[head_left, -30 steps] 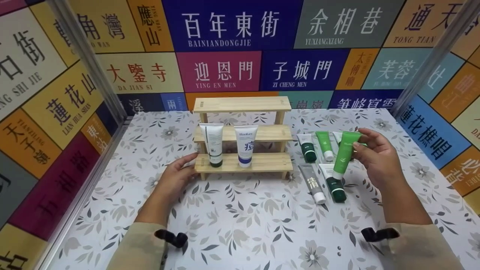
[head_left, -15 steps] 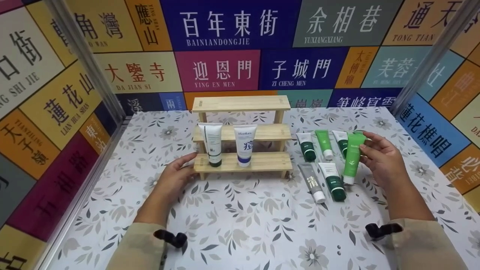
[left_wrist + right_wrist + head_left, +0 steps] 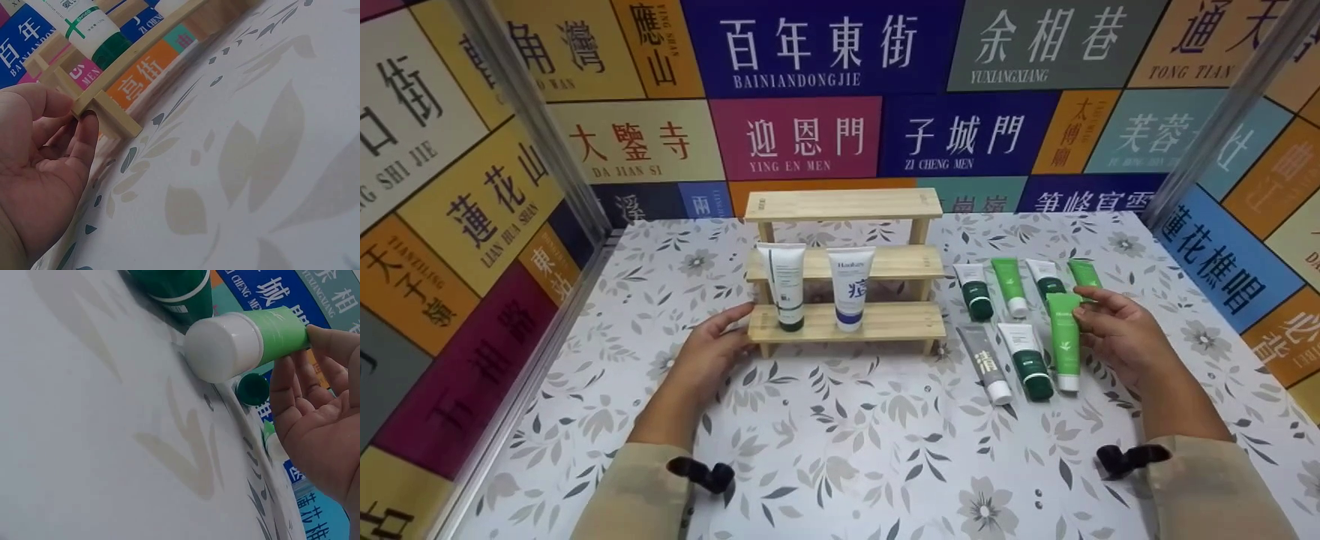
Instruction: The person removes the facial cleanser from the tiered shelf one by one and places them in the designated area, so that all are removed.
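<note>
At the right, my right hand (image 3: 1123,330) pinches a bright green squeeze tube (image 3: 1063,341) near its crimped end, thumb on one side and fingers on the other. The tube's white cap (image 3: 216,349) points toward the front, low over the tablecloth. My left hand (image 3: 712,352) grips the left end of the bottom step of a three-step wooden stand (image 3: 844,206). In the left wrist view, thumb and fingers close around that wooden end (image 3: 90,104). A white tube with a dark green cap (image 3: 786,289) and a white tube with a blue cap (image 3: 851,291) stand on the bottom step.
Left of the held tube lie a white and dark green tube (image 3: 1026,360) and a grey tube (image 3: 984,367). Behind them is a row of several green and white tubes (image 3: 1009,286). Panels with large lettering (image 3: 825,45) enclose the floral-covered table (image 3: 825,450) at back and sides.
My right hand has carried the green tube to the right, then down and forward, beside the white and dark green tube. My left hand stays at the stand.
</note>
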`<state>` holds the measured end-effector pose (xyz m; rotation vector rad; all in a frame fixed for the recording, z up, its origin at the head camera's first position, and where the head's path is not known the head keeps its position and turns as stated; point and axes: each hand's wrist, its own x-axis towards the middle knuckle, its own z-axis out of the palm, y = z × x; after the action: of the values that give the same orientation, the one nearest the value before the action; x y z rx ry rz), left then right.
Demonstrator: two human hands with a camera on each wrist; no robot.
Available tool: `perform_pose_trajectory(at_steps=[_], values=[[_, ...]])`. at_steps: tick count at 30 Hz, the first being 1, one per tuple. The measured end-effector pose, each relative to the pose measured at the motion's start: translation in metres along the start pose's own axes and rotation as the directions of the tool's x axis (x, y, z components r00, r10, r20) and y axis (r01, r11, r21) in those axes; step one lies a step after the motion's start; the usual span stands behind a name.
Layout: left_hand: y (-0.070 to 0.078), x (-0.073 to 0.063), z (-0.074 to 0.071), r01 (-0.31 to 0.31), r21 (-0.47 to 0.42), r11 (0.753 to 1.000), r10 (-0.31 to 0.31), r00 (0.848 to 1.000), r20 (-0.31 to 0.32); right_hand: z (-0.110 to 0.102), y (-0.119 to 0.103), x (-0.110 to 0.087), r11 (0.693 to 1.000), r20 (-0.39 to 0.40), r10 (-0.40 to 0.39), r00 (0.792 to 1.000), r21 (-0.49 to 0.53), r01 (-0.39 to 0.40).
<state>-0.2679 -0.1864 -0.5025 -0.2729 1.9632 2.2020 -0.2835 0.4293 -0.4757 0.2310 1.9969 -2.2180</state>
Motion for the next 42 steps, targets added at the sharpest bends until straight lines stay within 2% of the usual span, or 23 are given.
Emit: perform_pose_trajectory(at_steps=[4, 11, 19, 22, 29, 32, 42], values=[[0.002, 0.0, 0.001, 0.015, 0.015, 1.0, -0.015, 1.0, -0.007, -0.004, 0.003, 0.003, 0.999, -0.003, 0.034, 0.999, -0.04, -0.034], [0.001, 0.0, 0.001, 0.015, 0.011, 1.0, -0.015, 1.0, -0.006, -0.007, 0.008, 0.006, 0.988, 0.008, 0.061, 0.998, -0.143, -0.059], [-0.001, 0.0, -0.001, 0.012, 0.006, 1.0, -0.012, 1.0, -0.001, -0.005, 0.011, 0.008, 0.974, 0.03, 0.076, 0.997, -0.217, -0.068], [-0.001, 0.0, -0.001, 0.011, 0.01, 1.0, -0.011, 1.0, 0.0, -0.006, 0.013, 0.01, 0.957, 0.02, 0.079, 0.997, -0.281, -0.07], [0.0, -0.001, 0.0, -0.022, 0.007, 1.0, 0.022, 1.0, 0.011, -0.005, 0.016, 0.013, 0.893, -0.023, 0.089, 0.996, -0.441, -0.09], [0.0, -0.001, 0.0, -0.02, 0.014, 1.0, 0.02, 1.0, 0.002, -0.003, 0.015, 0.011, 0.884, -0.038, 0.093, 0.995, -0.456, -0.1], [0.0, -0.001, 0.001, -0.028, -0.002, 1.0, 0.028, 1.0, 0.005, -0.003, 0.013, 0.01, 0.892, -0.049, 0.117, 0.992, -0.434, -0.127]])
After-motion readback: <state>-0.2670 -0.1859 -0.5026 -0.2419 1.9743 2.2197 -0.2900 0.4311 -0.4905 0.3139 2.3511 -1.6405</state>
